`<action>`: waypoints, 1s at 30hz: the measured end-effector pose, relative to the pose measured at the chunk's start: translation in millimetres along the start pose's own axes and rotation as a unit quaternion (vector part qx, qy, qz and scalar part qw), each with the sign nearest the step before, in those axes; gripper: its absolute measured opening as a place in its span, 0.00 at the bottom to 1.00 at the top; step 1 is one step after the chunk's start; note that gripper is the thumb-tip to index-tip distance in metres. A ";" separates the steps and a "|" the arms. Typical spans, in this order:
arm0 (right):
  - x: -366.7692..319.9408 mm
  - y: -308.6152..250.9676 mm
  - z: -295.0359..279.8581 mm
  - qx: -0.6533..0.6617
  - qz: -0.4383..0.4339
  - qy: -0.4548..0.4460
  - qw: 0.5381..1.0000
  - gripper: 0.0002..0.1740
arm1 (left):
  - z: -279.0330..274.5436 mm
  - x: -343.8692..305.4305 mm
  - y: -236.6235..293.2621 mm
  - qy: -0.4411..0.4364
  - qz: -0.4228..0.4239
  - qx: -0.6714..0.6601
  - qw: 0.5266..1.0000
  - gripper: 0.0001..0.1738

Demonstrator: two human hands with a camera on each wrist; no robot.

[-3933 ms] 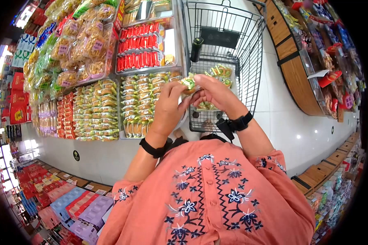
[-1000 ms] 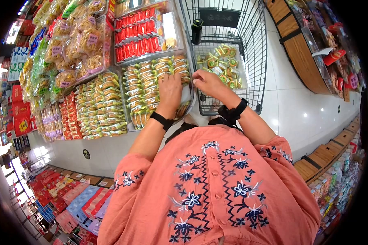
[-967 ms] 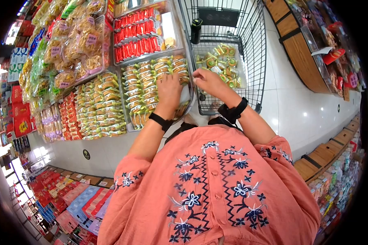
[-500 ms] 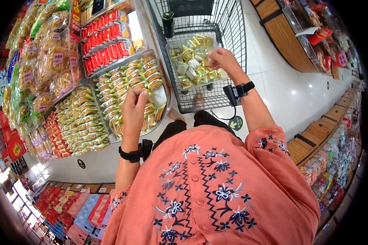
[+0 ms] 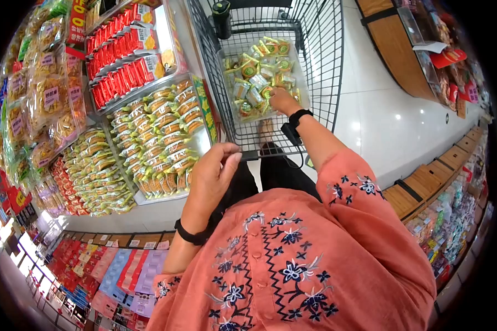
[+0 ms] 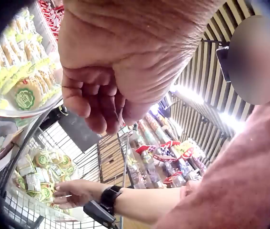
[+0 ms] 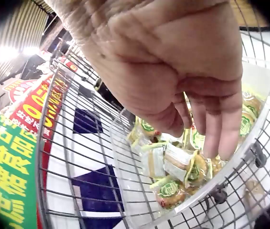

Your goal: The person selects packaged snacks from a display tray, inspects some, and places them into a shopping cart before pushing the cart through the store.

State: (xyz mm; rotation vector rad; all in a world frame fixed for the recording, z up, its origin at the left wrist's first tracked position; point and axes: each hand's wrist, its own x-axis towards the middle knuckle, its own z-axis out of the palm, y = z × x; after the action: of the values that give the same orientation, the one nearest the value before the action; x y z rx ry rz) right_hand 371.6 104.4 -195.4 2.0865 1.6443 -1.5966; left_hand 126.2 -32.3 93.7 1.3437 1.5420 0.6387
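Above the bar at the near end of the shopping cart (image 5: 321, 71) is my left hand (image 5: 211, 172). Its fingers hang loosely curled in the left wrist view, holding nothing. My right hand (image 5: 285, 101) is down in the cart, over a clear plastic bin (image 5: 308, 100) of small wrapped round pastries (image 5: 249, 70). In the right wrist view, the fingers (image 7: 229, 125) are fairly straight and reach down among the green-and-clear packs (image 7: 178, 162); the thumb stands apart from them. Some packs are hidden behind this hand.
Left of the cart, a display tray holds rows of similar pastries (image 5: 163, 124). Red packets (image 5: 124, 58) lie beyond it, and bagged snacks (image 5: 49, 99) farther left. A dark bottle (image 5: 221, 19) stands at the cart's left side. A wooden shelf (image 5: 400, 60) lies to the right.
Both hands have left the pastry display. The right hand has moved over the cart and down to the bin's packs; the left has drawn back to the cart's near end. The view has turned toward the cart.
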 end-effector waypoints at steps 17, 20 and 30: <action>64.5 30.5 50.2 -0.172 -0.067 0.004 0.983 0.15 | 20.1 6.2 -17.9 0.042 -0.040 0.033 0.998 0.09; 39.0 -13.0 22.4 -0.147 0.017 -0.083 0.986 0.15 | 21.1 9.9 -16.5 0.051 -0.016 0.028 0.998 0.09; -144.2 -126.0 -88.4 0.302 -0.065 -0.174 0.935 0.11 | 11.5 48.7 -2.4 0.114 0.141 0.147 0.972 0.29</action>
State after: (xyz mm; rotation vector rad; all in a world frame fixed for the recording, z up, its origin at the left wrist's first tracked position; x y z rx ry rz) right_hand 351.7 110.4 14.5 1.7474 1.3000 -2.5999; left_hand 138.5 10.9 71.6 1.7872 1.6923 0.7847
